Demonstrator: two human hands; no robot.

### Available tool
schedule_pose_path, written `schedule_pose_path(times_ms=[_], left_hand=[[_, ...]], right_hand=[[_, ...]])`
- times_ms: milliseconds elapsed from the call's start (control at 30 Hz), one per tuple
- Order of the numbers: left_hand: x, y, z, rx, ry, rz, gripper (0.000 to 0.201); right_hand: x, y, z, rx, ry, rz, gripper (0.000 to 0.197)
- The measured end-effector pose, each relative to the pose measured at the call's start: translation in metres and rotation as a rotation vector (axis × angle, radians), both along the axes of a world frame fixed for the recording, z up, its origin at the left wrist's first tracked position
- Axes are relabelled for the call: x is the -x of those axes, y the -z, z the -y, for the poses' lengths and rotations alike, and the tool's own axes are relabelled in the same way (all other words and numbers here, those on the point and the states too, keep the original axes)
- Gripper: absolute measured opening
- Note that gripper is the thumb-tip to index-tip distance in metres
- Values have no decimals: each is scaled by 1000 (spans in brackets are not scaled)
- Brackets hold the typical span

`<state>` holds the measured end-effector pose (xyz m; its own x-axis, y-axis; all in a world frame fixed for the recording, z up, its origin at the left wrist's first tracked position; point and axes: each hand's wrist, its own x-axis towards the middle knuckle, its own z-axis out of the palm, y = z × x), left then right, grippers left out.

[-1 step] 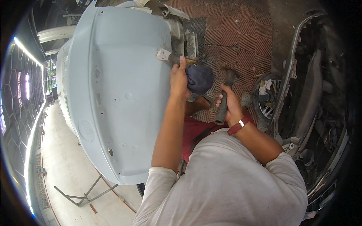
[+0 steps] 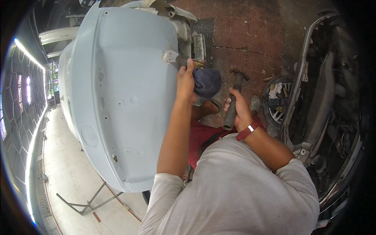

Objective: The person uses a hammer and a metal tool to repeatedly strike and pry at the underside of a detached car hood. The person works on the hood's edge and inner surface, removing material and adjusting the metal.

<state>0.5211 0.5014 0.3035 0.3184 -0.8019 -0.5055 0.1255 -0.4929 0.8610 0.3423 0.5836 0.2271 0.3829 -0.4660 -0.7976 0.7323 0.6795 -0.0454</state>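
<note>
A light grey-blue car body panel (image 2: 137,78) spreads across the left and middle. At its right edge my left hand (image 2: 185,83) is closed, thumb up, round a tool with a flat pale end (image 2: 170,56). That end lies over the panel's edge; a yellowish part shows on the tool's other side. Beside this hand is a rounded, dark blue, cloth-like thing (image 2: 208,82); whether the hand touches it I cannot tell. My right hand (image 2: 242,107) wraps round the dark handle of a hammer (image 2: 237,88), its head pointing away from me, apart from the panel.
At the right stands a dark, opened-up car body (image 2: 319,102) with a metal edge. A wheel (image 2: 276,107) holding small scraps lies beside it. Reddish ribbed floor tiles (image 2: 246,35) stretch ahead. A metal stand (image 2: 88,205) is at the lower left.
</note>
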Motion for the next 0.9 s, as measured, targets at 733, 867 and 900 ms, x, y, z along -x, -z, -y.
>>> schedule_pose_path(times_ms=[733,867,900], left_hand=[[-11,40,17,-18,-21,294,53],[-3,17,5,-3,-49,318,52],[0,12,3,-8,-58,326,53]], right_hand=[[-8,-5,5,-4,-6,25,28],[-8,-1,5,-12,-2,21,29],[-8,0,5,-15,1,12,30]])
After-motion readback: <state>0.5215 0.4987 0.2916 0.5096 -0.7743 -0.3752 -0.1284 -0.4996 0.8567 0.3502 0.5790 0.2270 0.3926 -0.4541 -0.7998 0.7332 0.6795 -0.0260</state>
